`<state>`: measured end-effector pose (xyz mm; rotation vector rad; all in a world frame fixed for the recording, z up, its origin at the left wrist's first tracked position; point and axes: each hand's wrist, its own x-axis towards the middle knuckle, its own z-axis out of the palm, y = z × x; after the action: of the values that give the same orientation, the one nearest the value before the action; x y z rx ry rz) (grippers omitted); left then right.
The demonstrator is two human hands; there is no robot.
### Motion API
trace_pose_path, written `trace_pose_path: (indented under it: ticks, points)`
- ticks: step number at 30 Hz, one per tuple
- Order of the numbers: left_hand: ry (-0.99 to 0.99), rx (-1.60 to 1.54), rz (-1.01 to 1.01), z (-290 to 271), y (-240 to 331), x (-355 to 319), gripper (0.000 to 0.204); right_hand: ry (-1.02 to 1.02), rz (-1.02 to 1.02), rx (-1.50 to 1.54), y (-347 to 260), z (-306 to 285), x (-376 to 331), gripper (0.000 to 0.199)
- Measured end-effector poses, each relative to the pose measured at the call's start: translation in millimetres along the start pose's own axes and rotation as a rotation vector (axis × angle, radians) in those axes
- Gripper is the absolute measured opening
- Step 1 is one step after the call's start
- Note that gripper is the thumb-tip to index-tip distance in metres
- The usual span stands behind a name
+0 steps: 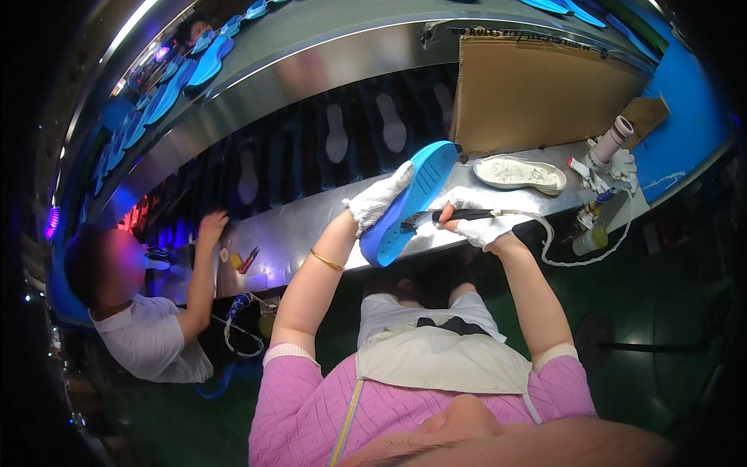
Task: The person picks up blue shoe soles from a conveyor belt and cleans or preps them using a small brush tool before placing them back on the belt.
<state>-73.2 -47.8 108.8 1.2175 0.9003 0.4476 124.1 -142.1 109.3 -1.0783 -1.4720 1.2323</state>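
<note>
My left hand (381,199), in a white glove, grips a blue shoe sole (424,177) along its left side. The sole is tilted, its hollowed inner face turned toward my right hand. My right hand (476,226) wears a white glove with bare fingertips and is closed round a black-handled brush (467,215). Its bristles reach the lower half of the sole, though I cannot tell whether they touch. From the handle's end a white hose (542,237) loops away to the right. A whitish sole (520,173) lies on the metal bench beyond my right hand.
Behind the metal ledge (299,233) runs a dark rack with sole-shaped pads (336,134). A cardboard sheet (537,93) stands at the back. Right are a pipe (612,138) and a bottle (591,240). A co-worker (152,327) sits left. Blue soles (210,62) line the upper belt.
</note>
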Motion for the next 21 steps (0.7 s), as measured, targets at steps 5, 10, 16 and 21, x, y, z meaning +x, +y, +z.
trace_pose_path:
  ticks: [5, 10, 16, 21]
  points:
    - [-0.007, -0.175, 0.017, -15.9, 2.8, -11.7, 0.078, -0.068, -0.006, -0.241, -3.0, -10.4, -4.5, 0.013]
    - [-0.022, -0.733, 0.487, -19.9, 9.5, -37.9, 0.085, 0.056, -0.055, 0.152, -10.2, -10.9, -11.9, 0.014]
    - [-0.378, -1.093, 0.142, -19.0, -71.3, -27.9, 0.063, 0.243, -0.182, -0.085, 10.2, 17.4, -18.8, 0.019]
    - [-0.290, -1.015, 0.283, 35.6, -81.4, -40.0, 0.061, 0.416, -0.320, -0.154, 28.7, 21.2, 0.2, 0.015]
